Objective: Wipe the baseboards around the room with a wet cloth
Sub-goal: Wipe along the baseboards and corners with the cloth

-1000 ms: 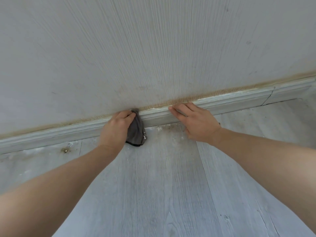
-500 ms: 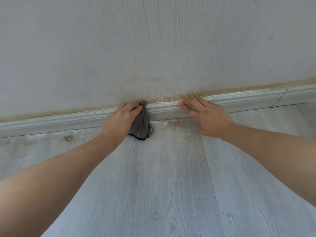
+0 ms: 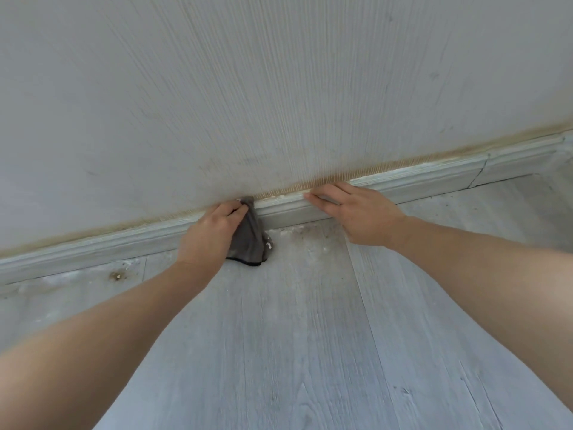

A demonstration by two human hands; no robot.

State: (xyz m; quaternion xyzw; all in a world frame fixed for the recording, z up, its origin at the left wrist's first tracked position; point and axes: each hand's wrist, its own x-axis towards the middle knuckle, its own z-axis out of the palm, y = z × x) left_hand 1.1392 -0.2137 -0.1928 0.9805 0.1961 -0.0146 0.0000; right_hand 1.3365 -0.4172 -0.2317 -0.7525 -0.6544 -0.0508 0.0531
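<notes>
Against the baseboard [image 3: 130, 243], we curl the left hand [image 3: 207, 237] fingers round the grey cloth [image 3: 248, 240] and press it to the moulding's top edge; its tail hangs to the floor [image 3: 294, 336]. Right of the cloth, the right hand [image 3: 359, 212] lies flat on the baseboard, fingers straight and together. Risk: the trailing tail may drag floor grit onto wiped moulding, or smear the stained wall [image 3: 279, 88] above.
</notes>
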